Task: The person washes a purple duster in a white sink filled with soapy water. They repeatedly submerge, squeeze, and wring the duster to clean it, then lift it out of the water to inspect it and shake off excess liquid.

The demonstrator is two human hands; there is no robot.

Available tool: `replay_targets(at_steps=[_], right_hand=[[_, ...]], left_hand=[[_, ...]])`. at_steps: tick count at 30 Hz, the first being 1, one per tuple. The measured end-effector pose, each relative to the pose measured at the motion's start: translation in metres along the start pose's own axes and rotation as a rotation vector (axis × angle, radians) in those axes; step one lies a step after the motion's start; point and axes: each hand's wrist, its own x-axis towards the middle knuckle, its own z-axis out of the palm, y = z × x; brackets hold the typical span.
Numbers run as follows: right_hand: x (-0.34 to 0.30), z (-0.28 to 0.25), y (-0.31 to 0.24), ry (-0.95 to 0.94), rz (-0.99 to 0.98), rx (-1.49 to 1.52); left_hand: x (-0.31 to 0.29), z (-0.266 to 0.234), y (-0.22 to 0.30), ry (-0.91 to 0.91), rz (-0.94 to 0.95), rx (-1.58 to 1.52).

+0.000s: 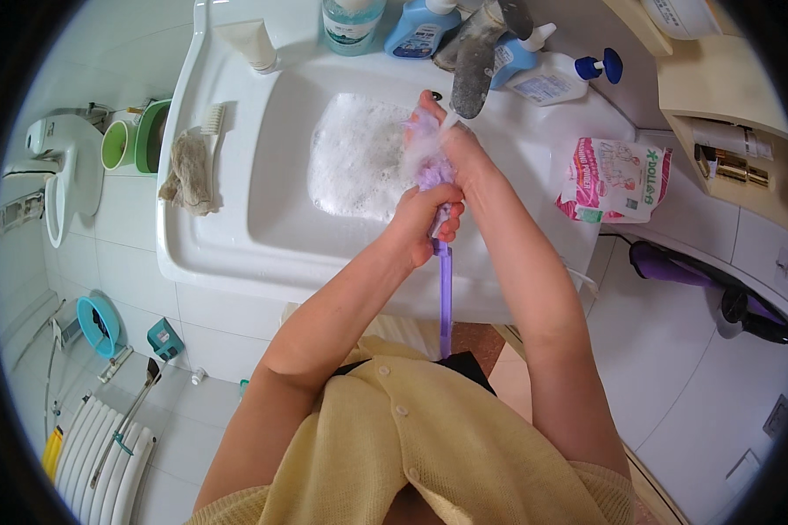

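Observation:
Over the right part of the sink basin, both hands are on a purple duster with a fluffy lilac head and a long flat handle pointing toward me. My left hand is closed round it where head and handle meet. Beyond it, my right hand cups the wet, foamy fluff, its fingers partly hidden. A thin stream of water falls onto the fluff and right hand from the grey, stained tap. White suds float in the basin to the left of the hands.
On the left rim lie a white-bristled brush and a brown cloth. Along the back stand a white tube, a teal bottle and several pump bottles. A pink-and-white washing powder bag sits at the right, near a purple-black hair dryer.

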Motion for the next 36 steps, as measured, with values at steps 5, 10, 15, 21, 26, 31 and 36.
replay_targets(at_steps=[5, 10, 15, 21, 26, 31, 36], right_hand=[[0.003, 0.015, -0.007, 0.214, -0.063, -0.006], [0.009, 0.006, -0.007, 0.225, -0.129, -0.001], [-0.005, 0.000, -0.012, 0.019, -0.052, 0.081], [-0.043, -0.005, 0.016, 0.063, -0.492, -0.593], [-0.072, -0.015, 0.016, 0.220, -0.796, -1.107], [-0.110, -0.024, 0.023, 0.158, -0.488, -1.096], [-0.120, -0.023, 0.006, 0.161, -0.434, -1.113]], left_hand=[[0.000, 0.004, 0.004, 0.012, 0.011, 0.009], [0.003, 0.005, 0.009, 0.106, 0.134, -0.036], [0.025, -0.006, 0.019, 0.052, 0.217, -0.051], [0.026, 0.004, 0.008, -0.026, 0.145, -0.227], [0.026, -0.011, 0.013, -0.126, 0.176, -0.354], [0.040, -0.013, 0.031, -0.188, 0.351, -0.422], [0.039, -0.020, 0.052, -0.148, 0.430, -0.415]])
